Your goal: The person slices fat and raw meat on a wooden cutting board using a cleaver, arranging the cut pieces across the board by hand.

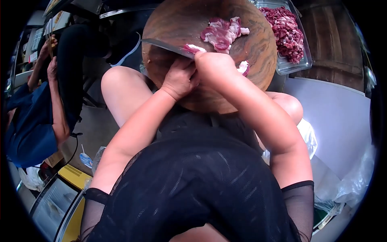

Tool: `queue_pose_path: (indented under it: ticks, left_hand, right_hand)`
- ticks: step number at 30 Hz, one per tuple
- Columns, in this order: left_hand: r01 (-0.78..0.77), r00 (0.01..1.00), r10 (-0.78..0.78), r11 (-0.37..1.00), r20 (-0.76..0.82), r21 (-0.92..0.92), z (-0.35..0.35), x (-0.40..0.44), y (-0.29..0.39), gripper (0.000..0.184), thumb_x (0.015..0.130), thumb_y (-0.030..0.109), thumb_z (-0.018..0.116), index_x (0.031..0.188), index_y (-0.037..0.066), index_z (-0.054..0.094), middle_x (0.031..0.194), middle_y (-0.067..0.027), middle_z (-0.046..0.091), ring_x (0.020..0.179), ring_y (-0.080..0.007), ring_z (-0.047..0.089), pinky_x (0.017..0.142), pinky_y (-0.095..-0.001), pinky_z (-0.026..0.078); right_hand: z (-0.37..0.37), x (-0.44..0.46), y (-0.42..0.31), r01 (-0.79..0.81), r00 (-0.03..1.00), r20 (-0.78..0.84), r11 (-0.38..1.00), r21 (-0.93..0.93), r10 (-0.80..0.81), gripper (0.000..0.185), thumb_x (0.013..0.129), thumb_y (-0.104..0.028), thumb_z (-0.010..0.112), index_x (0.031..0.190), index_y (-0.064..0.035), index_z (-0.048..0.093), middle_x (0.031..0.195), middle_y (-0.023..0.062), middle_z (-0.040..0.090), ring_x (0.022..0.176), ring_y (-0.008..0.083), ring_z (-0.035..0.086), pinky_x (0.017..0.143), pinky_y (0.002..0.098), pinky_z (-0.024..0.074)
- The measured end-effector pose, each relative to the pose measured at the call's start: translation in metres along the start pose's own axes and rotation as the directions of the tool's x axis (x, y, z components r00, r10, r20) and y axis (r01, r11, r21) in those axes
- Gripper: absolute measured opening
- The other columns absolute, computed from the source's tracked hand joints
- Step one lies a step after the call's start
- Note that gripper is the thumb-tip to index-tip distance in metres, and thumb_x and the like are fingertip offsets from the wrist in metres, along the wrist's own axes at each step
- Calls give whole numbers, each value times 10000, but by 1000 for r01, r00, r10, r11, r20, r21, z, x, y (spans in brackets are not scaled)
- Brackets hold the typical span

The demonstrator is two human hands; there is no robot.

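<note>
My right hand (pixel 213 64) is closed around a knife (pixel 167 46), its blade reaching left across a round wooden chopping board (pixel 169 24). Close beside it, my left hand (pixel 181 78) rests low on the board with curled fingers, partly hidden by the blade; what they hold, if anything, does not show. Just beyond the blade lies a strip of red and white meat (pixel 193 49). A larger piece of raw meat (pixel 219 34) sits farther up the board. Right of my right hand is a small fatty piece (pixel 243 67).
A clear plastic tray (pixel 292 66) of cut meat (pixel 286 34) stands right of the board. On the left sits another person (pixel 32 125) in a blue top, hands around something thin. A pale panel (pixel 326 117) lies at right; a yellow-edged case (pixel 74 175) is at lower left.
</note>
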State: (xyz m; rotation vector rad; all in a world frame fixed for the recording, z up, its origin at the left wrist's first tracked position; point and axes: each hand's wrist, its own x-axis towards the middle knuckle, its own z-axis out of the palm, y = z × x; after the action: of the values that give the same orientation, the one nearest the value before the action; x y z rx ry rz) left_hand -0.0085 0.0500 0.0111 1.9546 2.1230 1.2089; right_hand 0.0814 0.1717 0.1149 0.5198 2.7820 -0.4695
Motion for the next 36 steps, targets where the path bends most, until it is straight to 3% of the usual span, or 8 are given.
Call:
queue_pose_path:
  ticks: [5, 7, 9, 18, 21, 29, 34, 36]
  left_hand:
    - [15, 998, -13, 999, -55, 45, -1, 1, 7, 259, 796, 132, 708, 1052, 92, 707, 1096, -91, 637, 1022, -287, 600, 911, -375, 502]
    - [-10, 999, 12, 999, -45, 52, -4, 3, 9, 263, 794, 128, 709, 1055, 91, 706, 1098, -88, 637, 1021, -291, 600, 918, -382, 499]
    - [-36, 999, 38, 998, -36, 57, -5, 6, 10, 268, 791, 123, 710, 1057, 91, 706, 1100, -85, 636, 1020, -294, 600, 925, -389, 496]
    - [-27, 999, 30, 995, -30, 99, -3, 7, 9, 382, 783, 115, 701, 1164, 113, 667, 1207, -118, 585, 1116, -330, 554, 982, -429, 470]
    - [59, 998, -59, 998, 3, 5, -7, 10, 9, 380, 772, 113, 698, 1152, 110, 673, 1201, -116, 590, 1113, -327, 559, 983, -423, 469]
    - [43, 999, -42, 999, 11, -6, -3, 3, 2, 327, 773, 112, 689, 1097, 72, 683, 1179, -127, 596, 1122, -325, 566, 998, -408, 455]
    - [23, 998, -19, 998, -61, 58, 0, 1, 5, 339, 762, 157, 690, 1094, 88, 665, 1188, -120, 577, 1146, -331, 535, 1044, -443, 416]
    - [-20, 1000, 22, 979, -5, 202, 3, 1, 3, 354, 778, 183, 680, 1121, 99, 657, 1210, -123, 571, 1155, -339, 531, 1077, -457, 388]
  right_hand:
    - [-1, -38, 43, -24, 997, -71, 995, -96, 17, 123, 840, -78, 558, 909, -29, 649, 844, 174, 709, 819, 337, 708, 714, 448, 568]
    - [3, -68, 55, -31, 994, -105, 994, -108, 19, 105, 842, -70, 548, 890, -29, 633, 824, 171, 703, 805, 335, 706, 706, 452, 565]
    - [7, -94, 61, -147, 988, 26, 977, -157, 153, 81, 849, -61, 532, 880, -31, 600, 807, 173, 694, 790, 331, 705, 686, 461, 561]
    - [26, -92, 53, -136, 991, -31, 982, -128, 133, 66, 856, -37, 511, 893, -28, 566, 791, 179, 689, 755, 333, 702, 645, 455, 555]
    - [25, -100, 63, -48, 993, -115, 996, -79, 39, 61, 859, -56, 521, 899, -38, 565, 799, 179, 690, 743, 337, 694, 627, 461, 546]
    - [12, -85, 73, -278, 945, -103, 931, 236, 309, 210, 949, -224, 547, 958, -24, 610, 797, 202, 669, 789, 409, 657, 711, 515, 512]
    - [7, -92, 50, -204, 954, -191, 967, 154, 232, 170, 944, -213, 550, 936, -55, 610, 787, 184, 673, 755, 387, 664, 670, 493, 520]
    - [17, -90, 48, -84, 954, -288, 996, 20, 87, 114, 924, -167, 546, 904, -61, 584, 758, 162, 669, 725, 358, 674, 635, 469, 532]
